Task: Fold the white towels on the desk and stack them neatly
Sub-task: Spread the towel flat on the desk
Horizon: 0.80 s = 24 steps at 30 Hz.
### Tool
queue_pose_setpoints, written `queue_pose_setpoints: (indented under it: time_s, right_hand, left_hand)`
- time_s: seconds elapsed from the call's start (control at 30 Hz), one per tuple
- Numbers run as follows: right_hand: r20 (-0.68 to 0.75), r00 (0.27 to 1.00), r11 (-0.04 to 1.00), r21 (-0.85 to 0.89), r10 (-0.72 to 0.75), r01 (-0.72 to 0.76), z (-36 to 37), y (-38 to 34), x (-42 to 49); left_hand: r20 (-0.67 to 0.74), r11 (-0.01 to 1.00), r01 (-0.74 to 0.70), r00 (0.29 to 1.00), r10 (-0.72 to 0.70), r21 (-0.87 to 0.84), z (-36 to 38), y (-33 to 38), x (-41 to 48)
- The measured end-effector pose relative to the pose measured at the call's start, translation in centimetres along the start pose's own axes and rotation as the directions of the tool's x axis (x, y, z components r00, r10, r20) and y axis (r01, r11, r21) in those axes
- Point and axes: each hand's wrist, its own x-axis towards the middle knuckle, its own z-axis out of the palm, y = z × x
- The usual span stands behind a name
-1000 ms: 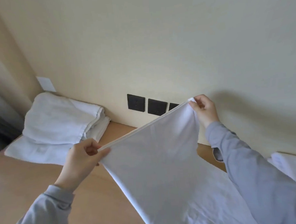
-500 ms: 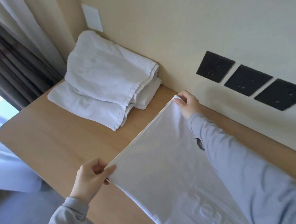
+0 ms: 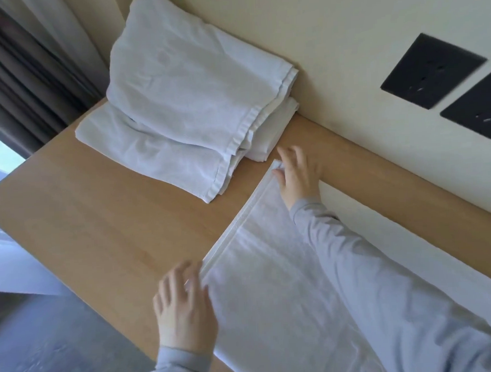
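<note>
A white towel (image 3: pixel 272 284) lies folded flat on the wooden desk (image 3: pixel 112 221), its doubled hemmed edge running from near centre toward the wall. My left hand (image 3: pixel 185 308) rests with spread, straight fingers on the towel's near corner. At the far corner, my right hand (image 3: pixel 298 177) lies with fingers stretched out and the thumb touching the cloth. My right sleeve covers part of the towel. A stack of folded white towels (image 3: pixel 191 103) sits at the desk's back left, leaning against the wall, a short gap from the flat towel.
Black wall sockets (image 3: pixel 431 70) are set in the cream wall at the right. Dark and pale curtains (image 3: pixel 19 69) hang at the left. The desk's rounded front-left edge drops to grey carpet (image 3: pixel 47 338). Bare wood shows left of the flat towel.
The towel, held up in the air by two pinched corners, has come down flat on the desk. Both hands have loosened their pinch and now lie with fingers spread on the corners.
</note>
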Motion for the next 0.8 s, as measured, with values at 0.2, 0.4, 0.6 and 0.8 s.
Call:
queue_pose_setpoints:
  time_s: [0.2, 0.4, 0.6, 0.8]
  right_hand:
    - [0.020, 0.743, 0.732, 0.190, -0.669, 0.654, -0.7, -2.8, -9.1]
    - [0.352, 0.627, 0.680, 0.037, -0.695, 0.732, -0.7, 2.7, -7.9]
    - [0.381, 0.857, 0.904, -0.110, -0.346, 0.414, -1.1, 6.7, -1.1]
    - [0.293, 0.926, 0.950, -0.132, -0.237, 0.285, -0.8, 2.2, -5.4]
  left_hand:
    - [0.236, 0.947, -0.319, 0.923, 0.303, 0.031, 3.4, 0.7, 0.2]
    - [0.231, 0.947, -0.320, 0.924, 0.306, 0.025, 3.7, -0.3, 0.4]
    - [0.240, 0.949, -0.308, 0.928, 0.284, 0.070, 4.1, -0.4, 0.6]
    - [0.240, 0.950, -0.297, 0.933, 0.267, 0.098, 4.3, -0.2, 0.5]
